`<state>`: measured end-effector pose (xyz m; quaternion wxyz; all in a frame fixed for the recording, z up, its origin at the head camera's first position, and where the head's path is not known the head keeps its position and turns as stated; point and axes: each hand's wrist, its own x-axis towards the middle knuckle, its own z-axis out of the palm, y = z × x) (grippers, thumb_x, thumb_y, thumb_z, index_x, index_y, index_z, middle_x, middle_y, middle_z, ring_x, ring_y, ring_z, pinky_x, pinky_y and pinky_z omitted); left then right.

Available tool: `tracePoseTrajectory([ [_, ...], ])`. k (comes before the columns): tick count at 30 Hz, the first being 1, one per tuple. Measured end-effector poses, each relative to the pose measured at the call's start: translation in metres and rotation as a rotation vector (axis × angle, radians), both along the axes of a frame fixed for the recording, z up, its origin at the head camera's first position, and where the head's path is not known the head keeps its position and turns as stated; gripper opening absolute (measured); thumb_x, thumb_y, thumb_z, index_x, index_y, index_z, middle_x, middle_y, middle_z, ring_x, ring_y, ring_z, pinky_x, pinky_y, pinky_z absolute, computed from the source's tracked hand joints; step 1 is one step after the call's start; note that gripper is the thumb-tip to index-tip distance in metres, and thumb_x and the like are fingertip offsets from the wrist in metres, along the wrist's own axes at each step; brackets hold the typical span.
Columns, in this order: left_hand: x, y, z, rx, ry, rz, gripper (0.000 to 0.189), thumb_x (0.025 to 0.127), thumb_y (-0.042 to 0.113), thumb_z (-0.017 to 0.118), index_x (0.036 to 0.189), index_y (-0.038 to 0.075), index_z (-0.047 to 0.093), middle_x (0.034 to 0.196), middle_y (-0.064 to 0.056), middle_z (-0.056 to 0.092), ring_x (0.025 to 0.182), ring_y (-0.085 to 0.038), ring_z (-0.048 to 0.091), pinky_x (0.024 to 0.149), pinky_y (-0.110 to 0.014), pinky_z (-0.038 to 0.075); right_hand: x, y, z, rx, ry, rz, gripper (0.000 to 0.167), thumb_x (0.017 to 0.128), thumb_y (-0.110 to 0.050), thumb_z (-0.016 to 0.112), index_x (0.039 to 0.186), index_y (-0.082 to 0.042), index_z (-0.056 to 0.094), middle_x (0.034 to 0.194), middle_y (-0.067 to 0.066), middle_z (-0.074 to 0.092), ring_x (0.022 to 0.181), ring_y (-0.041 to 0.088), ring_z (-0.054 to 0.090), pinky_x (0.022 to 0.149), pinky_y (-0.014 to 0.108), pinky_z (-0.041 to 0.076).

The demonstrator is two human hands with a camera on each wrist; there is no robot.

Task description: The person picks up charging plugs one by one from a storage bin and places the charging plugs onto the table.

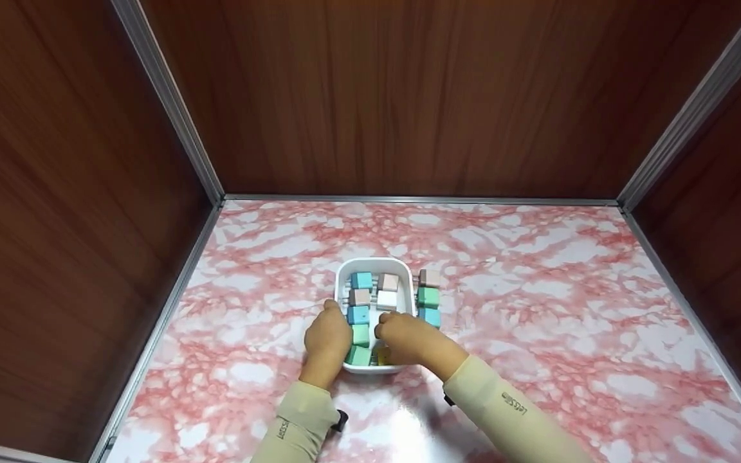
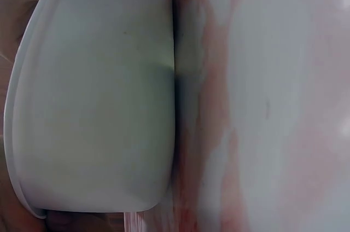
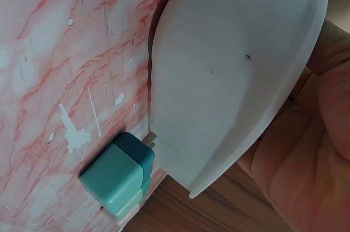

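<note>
A white plastic tub [image 1: 374,263] stands on the table with two columns of small plug chargers in it. In the left column are a blue charger [image 1: 361,280], a pink one, another blue and two green ones. On its right side are a pink charger [image 1: 388,281], a white charger [image 1: 386,300] and a partly covered yellow charger [image 1: 383,355]. My left hand [image 1: 329,337] grips the tub's left rim. Over the right rim, my right hand [image 1: 409,337] reaches inside with bent fingers; whatever lies at its fingertips is hidden.
Along the tub's right outer side lie a pink charger [image 1: 429,278], a green charger [image 1: 428,297] and a blue charger [image 1: 429,317], which the right wrist view shows close against the wall. Brown wood panels [image 1: 396,96] enclose the back and sides of the marbled red-and-white table [image 1: 538,308].
</note>
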<state>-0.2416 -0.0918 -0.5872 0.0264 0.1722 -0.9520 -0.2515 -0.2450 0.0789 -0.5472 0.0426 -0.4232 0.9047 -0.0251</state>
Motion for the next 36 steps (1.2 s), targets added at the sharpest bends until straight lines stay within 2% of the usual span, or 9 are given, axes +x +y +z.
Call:
tracePoseTrajectory([
  [4, 0.0006, -0.0002, 0.0012, 0.002, 0.008, -0.002, 0.022, 0.098, 0.009, 0.052, 0.118, 0.001, 0.055, 0.096, -0.019, 0.075, 0.086, -0.037, 0.073, 0.072, -0.055, 0.055, 0.0001, 0.0, -0.0006, -0.014, -0.007, 0.017, 0.014, 0.077, -0.017, 0.078, 0.075, -0.012, 0.065, 0.077, 0.003, 0.059, 0.063, 0.021, 0.054, 0.063, 0.039, 0.05],
  [10, 0.0015, -0.0005, 0.0018, -0.008, 0.022, -0.002, 0.022, 0.098, 0.01, 0.051, 0.118, 0.001, 0.056, 0.094, -0.019, 0.074, 0.085, -0.037, 0.073, 0.071, -0.055, 0.055, -0.0007, -0.0003, -0.0004, -0.013, -0.091, 0.006, 0.015, 0.077, -0.01, 0.075, 0.071, -0.012, 0.061, 0.073, 0.0, 0.054, 0.061, 0.015, 0.041, 0.06, 0.034, 0.043],
  [24, 0.0016, -0.0007, 0.0012, -0.001, 0.032, 0.001, 0.02, 0.098, 0.01, 0.05, 0.116, 0.002, 0.055, 0.093, -0.019, 0.074, 0.084, -0.038, 0.073, 0.07, -0.055, 0.055, -0.0022, -0.0017, -0.0015, -0.009, -0.137, -0.01, 0.01, 0.083, -0.01, 0.074, 0.076, -0.009, 0.067, 0.073, 0.0, 0.057, 0.061, 0.015, 0.044, 0.061, 0.036, 0.044],
  [36, 0.0024, -0.0001, 0.0014, 0.001, 0.02, -0.013, 0.024, 0.1, 0.01, 0.048, 0.121, 0.001, 0.055, 0.094, -0.018, 0.075, 0.084, -0.037, 0.073, 0.07, -0.054, 0.055, -0.0065, -0.0011, -0.0041, 0.008, -0.164, -0.006, 0.023, 0.083, -0.011, 0.073, 0.067, -0.014, 0.057, 0.067, -0.004, 0.049, 0.059, 0.013, 0.036, 0.058, 0.034, 0.038],
])
